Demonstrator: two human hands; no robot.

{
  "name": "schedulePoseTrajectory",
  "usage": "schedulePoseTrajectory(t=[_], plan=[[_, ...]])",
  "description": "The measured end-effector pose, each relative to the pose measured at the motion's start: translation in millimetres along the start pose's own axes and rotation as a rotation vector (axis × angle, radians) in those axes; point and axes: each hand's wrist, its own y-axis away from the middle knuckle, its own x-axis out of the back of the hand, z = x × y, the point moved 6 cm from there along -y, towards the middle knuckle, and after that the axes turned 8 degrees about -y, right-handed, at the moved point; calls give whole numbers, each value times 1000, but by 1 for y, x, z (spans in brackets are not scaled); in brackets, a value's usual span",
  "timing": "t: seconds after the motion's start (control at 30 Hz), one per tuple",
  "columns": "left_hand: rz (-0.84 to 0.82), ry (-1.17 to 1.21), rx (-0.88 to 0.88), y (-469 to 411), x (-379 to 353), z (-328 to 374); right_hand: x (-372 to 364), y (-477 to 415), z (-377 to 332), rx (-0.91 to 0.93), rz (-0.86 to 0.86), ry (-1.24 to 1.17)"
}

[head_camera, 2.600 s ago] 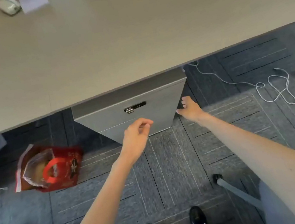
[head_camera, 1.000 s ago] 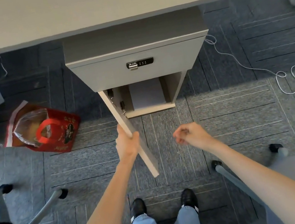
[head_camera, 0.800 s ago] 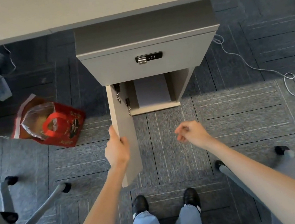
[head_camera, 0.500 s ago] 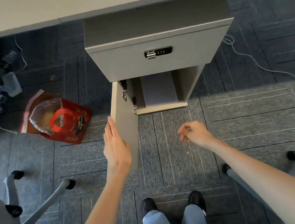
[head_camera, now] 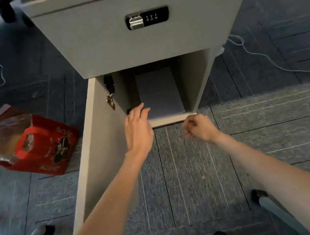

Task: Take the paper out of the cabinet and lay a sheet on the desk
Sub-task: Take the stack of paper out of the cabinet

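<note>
Cabinet (head_camera: pixel 142 36) fills 12 o'clock, lower door (head_camera: pixel 95 159) swung fully open to 9 o'clock of the opening, keys (head_camera: pixel 111 102) hanging on its inner face. Paper stack (head_camera: pixel 159 93) lies flat on the floor of the lower compartment, front edge close to the sill, clear gaps to both side walls. Step in hand, as I read it: reach in and get the stack out. To do it well: come in low under the drawer front, slide fingers under the stack's near edge or pinch the near short edge, and draw it straight out toward 6 o'clock so the sheets don't fan or catch on the sill; bring the second hand under for support once it clears. Keep the wrist off the keys at 10 o'clock of the stack. Left hand (head_camera: pixel 138 126): open wide, fingers extended, fingertips at the stack's near-left corner; can't tell if they touch it or hover just above. Holds nothing. Right hand (head_camera: pixel 199 128): loosely curled, nearly closed, empty, hanging just outside the sill at 4 o'clock of the stack, touching nothing. Tabletop not in frame.
</note>
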Motion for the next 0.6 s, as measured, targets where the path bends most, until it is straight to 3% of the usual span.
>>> schedulePoseTrajectory(t=[0.2, 0.5, 0.6], plan=[[-80, 20, 35, -51, -101, -7, 0, -80, 37, 84, 127, 73], [-222, 334, 346, -123, -220, -51, -5, -204, 90, 73, 209, 178], [-314, 341, 433, -132, -242, -64, -11, -220, 97, 15, 185, 189]])
